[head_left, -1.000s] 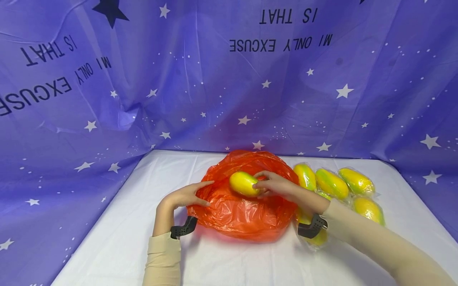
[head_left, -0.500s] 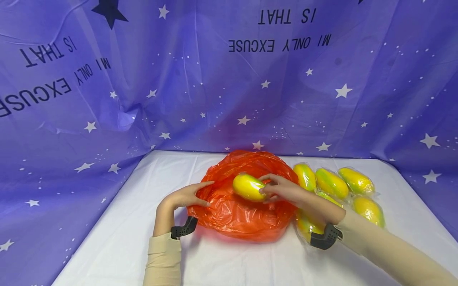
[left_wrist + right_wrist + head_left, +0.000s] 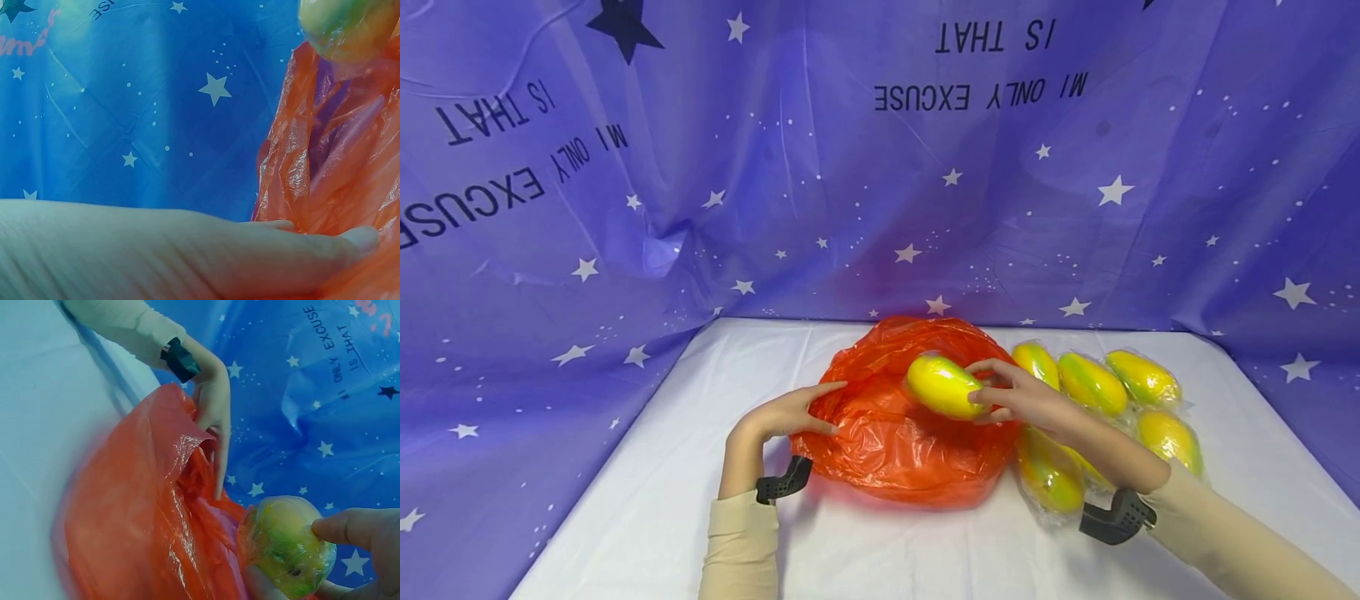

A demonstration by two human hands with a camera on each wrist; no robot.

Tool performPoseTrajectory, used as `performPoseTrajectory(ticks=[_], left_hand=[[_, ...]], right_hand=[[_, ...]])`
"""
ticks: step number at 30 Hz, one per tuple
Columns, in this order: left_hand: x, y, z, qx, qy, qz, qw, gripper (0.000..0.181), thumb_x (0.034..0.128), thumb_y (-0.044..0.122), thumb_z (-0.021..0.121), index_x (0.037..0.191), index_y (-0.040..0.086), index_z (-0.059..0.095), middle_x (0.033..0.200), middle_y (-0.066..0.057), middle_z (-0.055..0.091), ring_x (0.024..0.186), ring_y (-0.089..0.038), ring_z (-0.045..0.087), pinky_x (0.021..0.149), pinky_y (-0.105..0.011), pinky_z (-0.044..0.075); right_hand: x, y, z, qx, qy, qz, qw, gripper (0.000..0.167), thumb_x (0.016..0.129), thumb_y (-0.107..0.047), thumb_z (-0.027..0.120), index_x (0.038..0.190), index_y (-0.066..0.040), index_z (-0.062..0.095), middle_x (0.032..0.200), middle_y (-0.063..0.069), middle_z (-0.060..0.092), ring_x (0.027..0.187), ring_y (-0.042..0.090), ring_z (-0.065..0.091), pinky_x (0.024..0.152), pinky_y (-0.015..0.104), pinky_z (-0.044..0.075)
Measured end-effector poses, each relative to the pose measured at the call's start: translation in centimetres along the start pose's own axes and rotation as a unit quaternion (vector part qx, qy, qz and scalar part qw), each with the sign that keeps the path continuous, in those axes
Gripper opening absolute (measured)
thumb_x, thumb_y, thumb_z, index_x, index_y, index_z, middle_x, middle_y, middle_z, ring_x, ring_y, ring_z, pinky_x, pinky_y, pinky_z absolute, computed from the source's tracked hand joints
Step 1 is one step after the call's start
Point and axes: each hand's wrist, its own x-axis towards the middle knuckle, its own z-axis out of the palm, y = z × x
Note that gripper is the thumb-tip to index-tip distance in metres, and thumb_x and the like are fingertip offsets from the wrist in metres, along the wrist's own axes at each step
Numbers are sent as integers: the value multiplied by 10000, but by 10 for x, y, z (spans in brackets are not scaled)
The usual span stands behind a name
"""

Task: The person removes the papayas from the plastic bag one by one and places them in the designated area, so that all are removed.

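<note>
A yellow-green mango in clear wrap [image 3: 943, 387] is in my right hand [image 3: 1026, 398], pinched at its right end between thumb and fingers. It is held above the mouth of a red plastic bag [image 3: 887, 454]; the right wrist view shows the wrapped mango [image 3: 284, 547] beside the bag's edge. My left hand [image 3: 790, 412] rests at the bag's left rim, thumb and fingers fairly straight and spread apart, reaching just inside the opening. In the left wrist view, the thumb [image 3: 359, 240] lies against the red film. The bag's bottom is hidden from view.
Several more wrapped mangoes [image 3: 1093, 383] lie on the white tablecloth [image 3: 925, 550] right of the bag; my right forearm covers part of them. A purple star-patterned curtain [image 3: 850, 208] hangs behind and at the sides of the table.
My right hand has drawn the mango to the right over the bag's opening, and its forearm has shifted right. My left hand has stayed at the rim.
</note>
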Motion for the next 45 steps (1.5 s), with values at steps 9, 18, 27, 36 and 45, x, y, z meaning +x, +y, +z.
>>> performPoseTrajectory(ticks=[9, 18, 27, 36, 45], left_hand=[[0, 0, 0, 13, 35, -84, 10000, 771, 827, 201, 760, 1493, 121, 379, 1499, -162, 366, 1375, -383, 298, 1092, -593, 237], [1, -2, 2, -40, 66, -114, 9999, 764, 825, 203, 764, 1489, 138, 393, 1500, -156, 369, 1376, -378, 298, 1093, -592, 236], [1, -2, 1, -48, 62, -130, 9999, 764, 824, 205, 762, 1489, 141, 392, 1502, -152, 366, 1377, -377, 297, 1092, -593, 237], [0, -1, 2, -15, 87, -109, 9999, 756, 829, 189, 758, 1488, 134, 393, 1498, -162, 369, 1373, -386, 301, 1088, -598, 240], [0, -1, 1, 17, 79, -60, 9999, 757, 828, 196, 759, 1487, 129, 392, 1494, -162, 373, 1371, -386, 303, 1089, -597, 240]], right_hand=[[-10, 10, -8, 492, 81, -144, 9987, 596, 927, -187, 653, 1401, 27, 363, 1279, 260, 438, 1009, 376, 638, 886, 410, 521], [-18, 14, -22, 855, 185, -369, 9955, 606, 939, -131, 621, 1418, 64, 307, 1360, 280, 362, 1001, 319, 634, 885, 411, 521], [-31, 19, -36, 1102, 355, -444, 9923, 590, 970, -126, 570, 1418, 95, 256, 1335, 279, 346, 999, 343, 639, 921, 451, 488], [-45, 25, -48, 1026, 555, -562, 9916, 555, 995, -160, 539, 1416, 85, 273, 1326, 251, 363, 1007, 333, 643, 910, 445, 499], [-56, 35, -60, 1096, 707, -641, 9894, 448, 993, -145, 540, 1365, 5, 340, 1270, 122, 418, 1018, 221, 639, 895, 410, 513]])
